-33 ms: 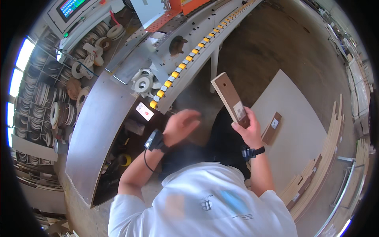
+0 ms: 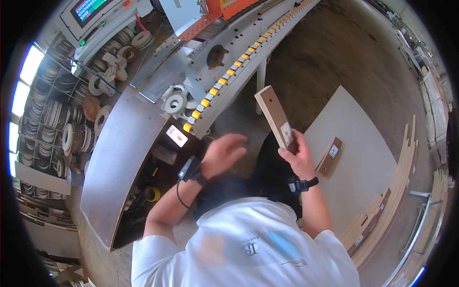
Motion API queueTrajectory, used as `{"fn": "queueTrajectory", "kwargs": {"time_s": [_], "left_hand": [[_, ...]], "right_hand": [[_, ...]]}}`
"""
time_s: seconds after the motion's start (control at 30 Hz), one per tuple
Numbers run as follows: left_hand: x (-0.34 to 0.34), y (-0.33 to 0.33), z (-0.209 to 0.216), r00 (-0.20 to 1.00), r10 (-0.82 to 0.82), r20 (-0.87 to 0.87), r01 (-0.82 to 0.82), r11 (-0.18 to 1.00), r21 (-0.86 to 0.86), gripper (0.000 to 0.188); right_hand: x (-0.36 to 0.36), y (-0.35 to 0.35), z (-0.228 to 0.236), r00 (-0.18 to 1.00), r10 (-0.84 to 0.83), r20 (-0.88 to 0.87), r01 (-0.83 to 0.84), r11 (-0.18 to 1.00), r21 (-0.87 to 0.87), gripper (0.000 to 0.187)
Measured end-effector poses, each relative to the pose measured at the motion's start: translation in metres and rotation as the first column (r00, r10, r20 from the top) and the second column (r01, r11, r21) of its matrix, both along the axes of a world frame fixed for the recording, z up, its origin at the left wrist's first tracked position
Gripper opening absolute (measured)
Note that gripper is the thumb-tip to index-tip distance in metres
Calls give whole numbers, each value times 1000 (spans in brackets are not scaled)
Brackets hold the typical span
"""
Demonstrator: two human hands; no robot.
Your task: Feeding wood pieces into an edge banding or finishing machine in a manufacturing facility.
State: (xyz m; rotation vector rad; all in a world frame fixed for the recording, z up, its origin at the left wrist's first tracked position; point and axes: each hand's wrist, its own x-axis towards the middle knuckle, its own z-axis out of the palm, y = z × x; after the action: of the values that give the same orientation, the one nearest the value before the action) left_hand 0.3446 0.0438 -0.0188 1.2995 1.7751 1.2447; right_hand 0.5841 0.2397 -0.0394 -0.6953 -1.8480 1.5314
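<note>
Running diagonally across the upper centre: grey machine [image 2: 236, 44], edged with yellow rollers [image 2: 213, 91]. Right: pale board [image 2: 354, 124], long wooden strips [image 2: 393, 191] along its right side. Drilled wooden plank [image 2: 274, 114]: tilted, in front of the person, left of the board. Short brown piece [image 2: 326, 165]: flat on the board, white-labelled. Right hand [image 2: 300, 155]: closed around the plank's lower end, thumb at the edge. Left hand [image 2: 223, 155]: half open, empty, fingers loosely curved, well apart from the plank.

Landmark: yellow-roller rail [image 2: 230, 72]. Right of it, right hand [image 2: 301, 157] grips brown board [image 2: 276, 118], tilted, by lower end. Just below its near end, left hand [image 2: 222, 157] free. Farther right, second board [image 2: 330, 157] on pale panel [image 2: 363, 129].
</note>
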Motion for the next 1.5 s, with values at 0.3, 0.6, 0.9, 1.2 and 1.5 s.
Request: {"fn": "queueTrajectory", "kwargs": {"time_s": [0.3,0.6,0.9,1.2,1.5], "left_hand": [[27,11,-4,914,17,405,-70,991,118,45],[5,-8,-10,948,146,281,-170,983,63,50],[-33,-22,47,885,63,-462,-102,993,-60,45],[-129,-30,89,621,213,-754,-206,973,105,45],[-293,2,34,532,455,-714,-532,836,136,30]], "right_hand": [[-90,-37,-10,828,301,-473,-534,679,-503,63],[-120,-44,-7,803,390,-451,-591,614,-523,65],[-120,32,6,717,120,-687,-466,815,-344,57],[-59,82,-76,812,-269,-517,-185,722,-667,42],[-41,46,-125,972,-169,-162,1,694,-720,30]]}}
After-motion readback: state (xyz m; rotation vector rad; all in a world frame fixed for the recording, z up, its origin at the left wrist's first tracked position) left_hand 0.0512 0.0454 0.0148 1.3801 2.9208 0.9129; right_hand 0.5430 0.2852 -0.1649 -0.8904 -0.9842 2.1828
